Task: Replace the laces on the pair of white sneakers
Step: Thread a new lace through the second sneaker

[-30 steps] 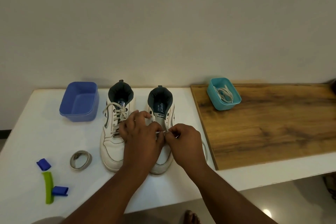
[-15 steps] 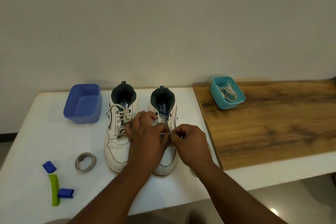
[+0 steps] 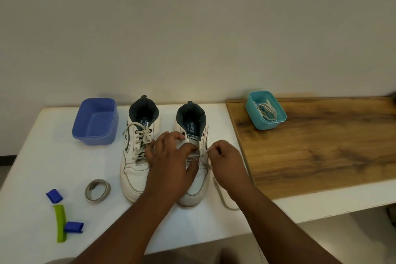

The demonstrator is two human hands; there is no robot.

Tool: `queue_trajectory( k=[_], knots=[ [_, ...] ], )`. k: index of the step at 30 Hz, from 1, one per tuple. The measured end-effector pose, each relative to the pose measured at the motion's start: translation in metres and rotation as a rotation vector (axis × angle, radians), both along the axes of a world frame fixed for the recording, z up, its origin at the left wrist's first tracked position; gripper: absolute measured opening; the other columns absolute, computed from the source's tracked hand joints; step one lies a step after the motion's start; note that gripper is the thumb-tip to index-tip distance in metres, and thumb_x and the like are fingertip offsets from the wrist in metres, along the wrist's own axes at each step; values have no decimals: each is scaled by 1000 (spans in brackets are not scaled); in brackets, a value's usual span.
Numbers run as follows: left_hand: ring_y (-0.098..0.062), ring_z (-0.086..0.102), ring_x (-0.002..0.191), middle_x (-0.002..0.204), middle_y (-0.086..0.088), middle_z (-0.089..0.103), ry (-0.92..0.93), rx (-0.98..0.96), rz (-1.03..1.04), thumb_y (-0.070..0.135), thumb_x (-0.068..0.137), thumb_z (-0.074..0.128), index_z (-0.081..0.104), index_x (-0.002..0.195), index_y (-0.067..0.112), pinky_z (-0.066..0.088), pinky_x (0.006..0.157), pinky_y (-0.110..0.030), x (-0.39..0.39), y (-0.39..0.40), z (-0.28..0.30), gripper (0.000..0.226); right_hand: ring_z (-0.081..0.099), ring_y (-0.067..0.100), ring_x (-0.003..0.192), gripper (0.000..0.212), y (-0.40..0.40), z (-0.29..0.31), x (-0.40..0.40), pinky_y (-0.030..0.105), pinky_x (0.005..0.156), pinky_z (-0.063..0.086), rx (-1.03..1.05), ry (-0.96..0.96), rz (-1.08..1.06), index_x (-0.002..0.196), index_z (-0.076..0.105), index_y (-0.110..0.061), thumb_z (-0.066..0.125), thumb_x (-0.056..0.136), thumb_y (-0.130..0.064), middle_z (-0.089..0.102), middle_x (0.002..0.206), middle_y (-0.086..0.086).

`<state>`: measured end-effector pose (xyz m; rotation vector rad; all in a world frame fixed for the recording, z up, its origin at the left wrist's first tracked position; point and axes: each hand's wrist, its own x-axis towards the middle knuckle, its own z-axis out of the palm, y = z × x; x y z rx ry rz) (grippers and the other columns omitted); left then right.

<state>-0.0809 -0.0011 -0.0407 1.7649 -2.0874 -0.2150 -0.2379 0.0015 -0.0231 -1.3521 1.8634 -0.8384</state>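
1. Head view shows us two white sneakers standing side by side on the white table (image 3: 53, 156), toes toward us; we take the right sneaker (image 3: 194, 186) as our landmark.
2. Our left hand (image 3: 171, 163) lies over the middle of the right sneaker, arm reaching in from the lower left, fingers curled down onto the tongue and eyelet rows; it seems to pinch the lace (image 3: 203, 157) there, though the fingertips are partly hidden.
3. Our right hand (image 3: 225, 161) sits just beside the right sneaker's outer edge, wrist bent, thumb and forefinger pinched together on the lace where it leaves an eyelet.
4. A loose run of the same lace curls on the table just right of the sneaker's toe, under our right forearm.
5. Just left of the right sneaker stands the left sneaker (image 3: 135, 169), fully laced.
6. Farther left of it sit a blue tub (image 3: 95, 122), a tape roll (image 3: 97, 191) and a green strip (image 3: 60, 223) with two blue clips.
7. Well right of the right sneaker, a teal tub (image 3: 265, 123) holding coiled laces rests on a wooden board (image 3: 321, 146).
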Motion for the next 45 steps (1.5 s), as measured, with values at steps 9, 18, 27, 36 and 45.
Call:
queue_trajectory(
  k=[9, 18, 27, 36, 45],
  knots=[
    [-19, 38, 131, 132, 10, 44, -1, 24, -42, 72, 74, 55, 65, 107, 43, 28, 105, -48, 8, 2, 12, 46, 62, 12, 111, 21, -8, 44, -27, 25, 91, 52, -523, -100, -230, 123, 60, -18, 57, 103, -15, 63, 121, 0],
    [-19, 31, 134, 143, 8, 36, 25, 171, -44, 82, 66, 64, 40, 140, 48, 30, 109, -38, 19, 0, 16, 85, 51, 11, 112, 11, -3, 1, -6, 18, 90, 37, -134, 539, 316, 106, 70, -27, 62, 99, -30, 57, 122, -7],
    [-18, 37, 127, 132, 11, 40, 24, 109, -49, 80, 64, 65, 44, 128, 47, 32, 105, -40, 19, 3, 14, 75, 49, 16, 87, 11, -7, 19, -36, 26, 73, 40, -295, 692, -72, 107, 53, -12, 51, 97, -7, 50, 101, 3],
    [-19, 34, 134, 140, 8, 39, 31, 134, -49, 81, 67, 64, 40, 136, 47, 28, 110, -41, 19, 2, 14, 81, 57, 7, 98, 32, -3, 6, -14, 21, 80, 52, -103, 467, 313, 125, 55, -32, 68, 95, -27, 44, 135, -8],
    [-21, 39, 128, 134, 7, 42, 26, 106, -49, 79, 65, 66, 43, 129, 45, 31, 106, -41, 18, 3, 13, 76, 52, 7, 76, 8, -6, 14, -30, 21, 63, 43, -250, 609, 40, 103, 60, -23, 53, 104, -27, 52, 110, -5]
  ],
)
